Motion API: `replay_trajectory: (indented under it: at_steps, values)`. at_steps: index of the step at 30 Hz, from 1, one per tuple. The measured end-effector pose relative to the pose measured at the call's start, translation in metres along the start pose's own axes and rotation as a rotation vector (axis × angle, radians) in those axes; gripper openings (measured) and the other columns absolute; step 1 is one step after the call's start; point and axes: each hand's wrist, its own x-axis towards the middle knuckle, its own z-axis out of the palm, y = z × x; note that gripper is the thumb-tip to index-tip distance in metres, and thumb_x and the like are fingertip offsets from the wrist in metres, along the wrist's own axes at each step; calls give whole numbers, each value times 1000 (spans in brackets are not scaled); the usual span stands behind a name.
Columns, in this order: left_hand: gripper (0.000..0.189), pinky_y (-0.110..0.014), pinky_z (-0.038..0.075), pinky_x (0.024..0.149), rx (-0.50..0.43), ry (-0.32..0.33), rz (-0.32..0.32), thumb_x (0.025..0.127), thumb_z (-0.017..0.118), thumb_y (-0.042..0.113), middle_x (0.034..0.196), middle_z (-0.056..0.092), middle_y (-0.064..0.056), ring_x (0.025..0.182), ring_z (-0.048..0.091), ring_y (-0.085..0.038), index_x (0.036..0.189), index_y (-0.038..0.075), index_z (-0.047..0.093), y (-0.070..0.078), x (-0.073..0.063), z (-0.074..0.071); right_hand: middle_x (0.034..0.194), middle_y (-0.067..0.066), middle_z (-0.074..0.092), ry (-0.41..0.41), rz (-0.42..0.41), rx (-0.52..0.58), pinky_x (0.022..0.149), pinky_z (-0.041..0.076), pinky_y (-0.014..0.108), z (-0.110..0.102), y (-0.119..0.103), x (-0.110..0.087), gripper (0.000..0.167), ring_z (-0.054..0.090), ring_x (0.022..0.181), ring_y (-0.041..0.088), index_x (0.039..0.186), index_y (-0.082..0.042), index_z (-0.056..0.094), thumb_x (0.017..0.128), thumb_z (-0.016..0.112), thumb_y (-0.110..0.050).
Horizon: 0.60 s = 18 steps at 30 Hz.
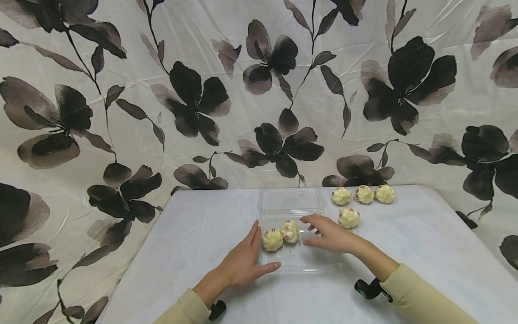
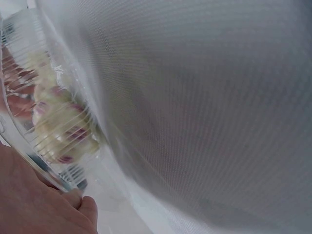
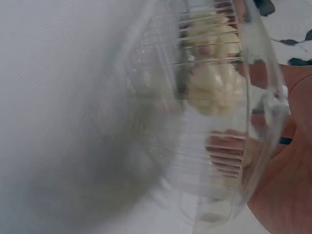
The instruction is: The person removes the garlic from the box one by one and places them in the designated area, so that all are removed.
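A clear plastic clamshell box (image 1: 289, 261) lies opened on the table, its lid (image 1: 290, 200) folded back. Inside, toward the left, sit two cream, ribbed, bun-like balls with purple-red marks, a nearer ball (image 1: 272, 240) touching a farther ball (image 1: 290, 231). My left hand (image 1: 240, 265) rests against the box's left side, fingers straight and thumb reaching over the front left part. Over the box's right half, my right hand (image 1: 329, 236) has its fingers apart, holding nothing, just right of the farther ball. Through the ribbed wall, the left wrist view shows a ball (image 2: 66, 131); the right wrist view shows another (image 3: 214, 90).
Behind my right hand lies one loose ball (image 1: 349, 218). At the table's back edge, a row holds a left ball (image 1: 341, 196), a middle ball (image 1: 364, 194) and a right ball (image 1: 384, 194). White cloth covers the table (image 1: 194, 225); a floral curtain (image 1: 226, 171) hangs behind.
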Motion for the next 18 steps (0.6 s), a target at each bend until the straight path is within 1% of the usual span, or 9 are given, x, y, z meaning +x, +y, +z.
replay_trajectory:
  at_steps: [6,13,18]
  values:
    - [124,-48,39,115,-1,-1,1,85,43,89,171,2,-18,149,34,-37,162,-3,10,0,-1,0,140,27,55,-20,-18,-24,94,54,53,5,0,13,62,61,118,42,147,8,45,95,72,-15]
    - [124,-48,39,115,-3,-2,2,85,43,89,171,1,-17,149,33,-36,162,-2,10,0,-1,-1,143,22,55,-54,-58,3,96,53,56,9,-3,21,63,59,121,40,148,4,45,94,72,-12]
    - [124,-47,39,115,-3,-6,1,85,42,89,171,0,-15,149,33,-36,163,-2,10,0,-1,-1,139,20,59,-68,-65,-13,95,53,55,11,-1,26,61,61,120,39,147,1,47,93,72,-10]
